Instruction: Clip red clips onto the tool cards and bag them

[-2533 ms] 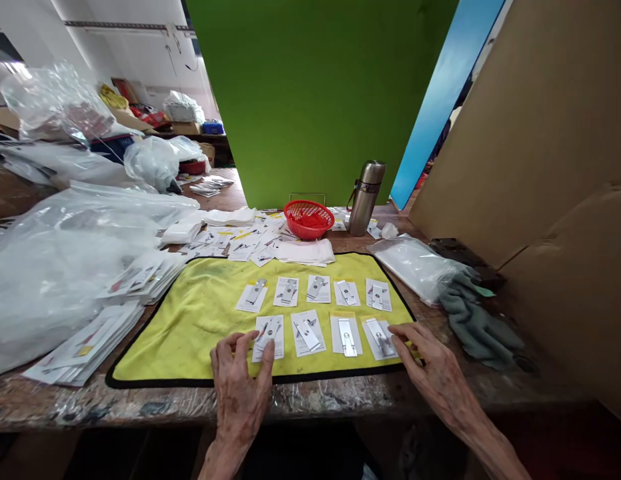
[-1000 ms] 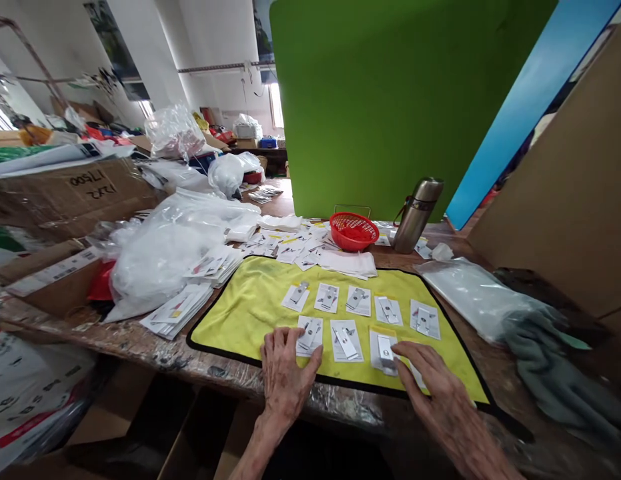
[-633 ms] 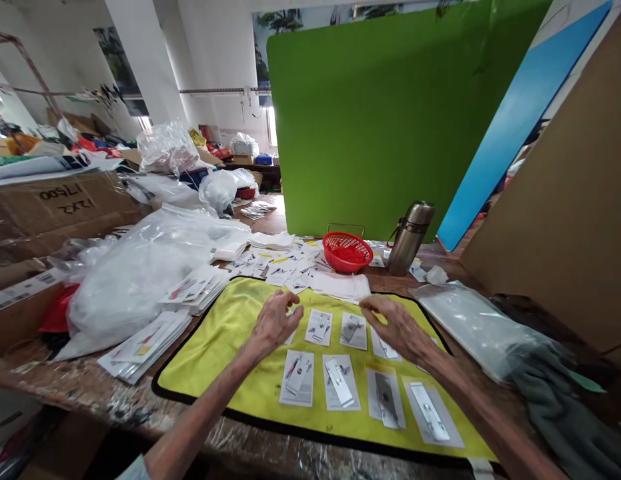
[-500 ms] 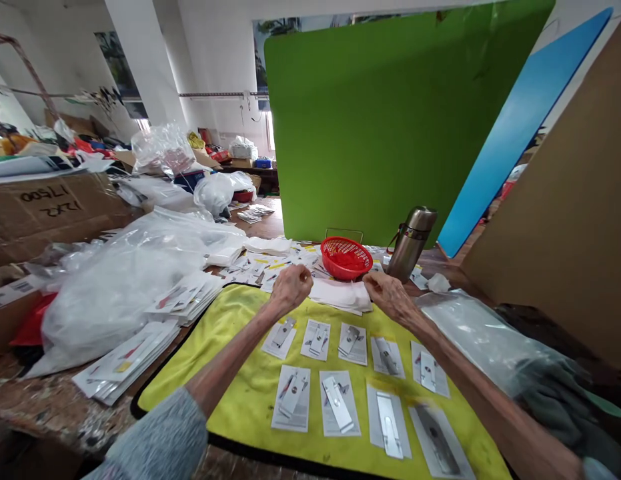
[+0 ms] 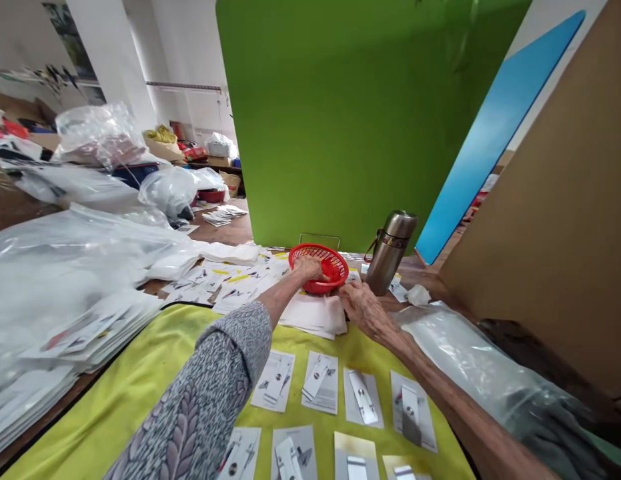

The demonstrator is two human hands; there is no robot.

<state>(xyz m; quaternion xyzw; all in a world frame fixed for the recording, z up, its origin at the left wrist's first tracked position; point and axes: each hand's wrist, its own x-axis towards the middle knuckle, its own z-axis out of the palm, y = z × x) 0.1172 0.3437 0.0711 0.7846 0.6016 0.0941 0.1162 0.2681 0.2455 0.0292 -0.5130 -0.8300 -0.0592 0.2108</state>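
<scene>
My left hand (image 5: pixel 309 269) reaches into a red plastic basket (image 5: pixel 319 251), over small red things lying inside. Its fingertips are lost among them, so their grip cannot be made out. Just right of the basket, my right hand (image 5: pixel 361 303) has its fingers curled together; what they hold, if anything, is hidden. A stack of thin white sheets or pouches (image 5: pixel 313 315) lies in front of the basket, close to the right fingers. Nearer to me, printed cards (image 5: pixel 324 396) with flat silver metal clips (image 5: pixel 316 377) on them lie in rows on a yellow cloth (image 5: pixel 190 353).
A steel thermos (image 5: pixel 391 253) stands right of the basket, before a green board (image 5: pixel 340 120). Loose printed cards (image 5: pixel 240 288) are spread left of the basket. Stacked cards (image 5: pixel 95 333) and large plastic bags (image 5: pixel 90 260) fill the left. A plastic-wrapped bundle (image 5: pixel 455 340) lies right.
My left hand has gone from above the cloth forward into the red basket. The right hand stays near the basket's right side. The view has shifted, with the cards appearing lower.
</scene>
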